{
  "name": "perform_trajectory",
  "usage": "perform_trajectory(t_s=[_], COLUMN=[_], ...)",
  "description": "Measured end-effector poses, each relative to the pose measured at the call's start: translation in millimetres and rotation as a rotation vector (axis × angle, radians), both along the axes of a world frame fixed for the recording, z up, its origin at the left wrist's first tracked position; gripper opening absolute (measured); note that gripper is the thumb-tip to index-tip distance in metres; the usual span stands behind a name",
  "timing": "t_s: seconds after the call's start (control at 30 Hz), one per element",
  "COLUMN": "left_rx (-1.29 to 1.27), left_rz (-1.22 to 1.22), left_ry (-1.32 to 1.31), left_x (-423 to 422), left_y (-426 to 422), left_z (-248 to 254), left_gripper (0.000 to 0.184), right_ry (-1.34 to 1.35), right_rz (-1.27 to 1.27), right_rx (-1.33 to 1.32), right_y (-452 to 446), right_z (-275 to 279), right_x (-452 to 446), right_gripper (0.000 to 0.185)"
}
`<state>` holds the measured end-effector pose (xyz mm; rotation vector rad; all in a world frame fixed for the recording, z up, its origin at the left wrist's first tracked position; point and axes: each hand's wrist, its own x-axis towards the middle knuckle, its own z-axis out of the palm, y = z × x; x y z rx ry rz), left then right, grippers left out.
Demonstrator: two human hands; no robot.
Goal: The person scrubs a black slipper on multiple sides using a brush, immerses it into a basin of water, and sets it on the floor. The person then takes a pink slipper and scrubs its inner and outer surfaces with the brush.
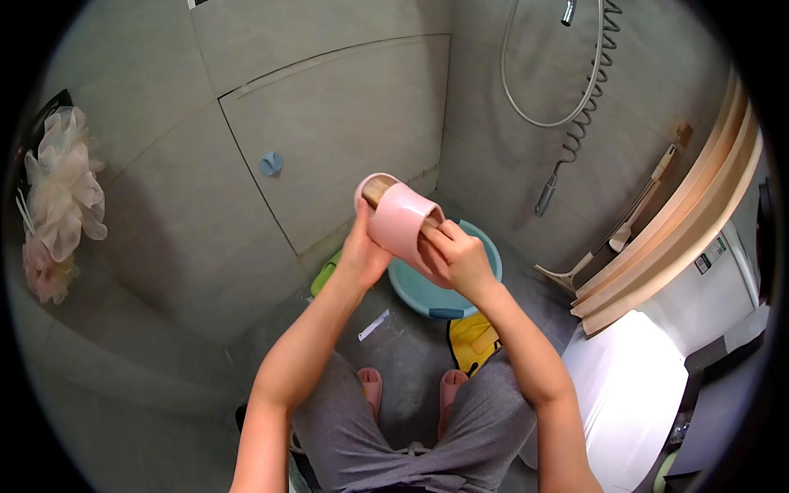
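A pink slipper [399, 220] is held up above a blue-green basin [427, 297], tilted with its toe end up and to the left. My left hand [362, 253] grips the slipper's left side, thumb along its edge. My right hand [462, 261] is closed around a wooden-looking brush [378, 191], which passes under the slipper's strap; its far end shows at the slipper's upper opening. The strap hides the brush's middle. What the basin holds is largely hidden by my hands and the slipper.
A green item [326, 274] and a yellow cloth-like item [474, 341] lie near the basin. A white toilet [629, 386] and a peach curtain [678, 238] stand right. Shower hose [526, 115] hangs on the wall; mesh sponges [67, 185] hang left.
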<state>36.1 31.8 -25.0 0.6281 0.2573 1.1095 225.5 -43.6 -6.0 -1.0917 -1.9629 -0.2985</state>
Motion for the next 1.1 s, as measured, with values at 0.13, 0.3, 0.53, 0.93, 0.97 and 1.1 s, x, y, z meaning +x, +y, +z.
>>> perform_trajectory(t_s=[0.13,0.3,0.53,0.93,0.97,1.1], left_rx=[-0.035,-0.013,-0.077,-0.083,-0.107,-0.115], left_rz=[-0.003,-0.010,-0.061,0.011,-0.015,0.038], left_ry=[-0.013,0.008,-0.042,-0.022,-0.014,-0.007], left_x=[-6,1,0,-12,-6,5], left_y=[3,-5,-3,-1,-5,-2], left_z=[5,6,5,10,10,2], left_gripper=[0.067,0.067,0.065,0.062,0.062,0.061], right_ry=[0.005,0.106,-0.024,-0.018,-0.002,0.004], right_rz=[0.037,0.046,0.003,0.063,-0.016,-0.034], right_rx=[-0.047,-0.041,-0.035,-0.090,-0.058,-0.040], right_y=[0,2,-3,-11,-11,-9], right_z=[5,-6,9,8,4,-2], right_x=[8,-6,3,1,-6,-14], right_gripper=[0.041,0.039,0.032,0.034,0.034,0.029])
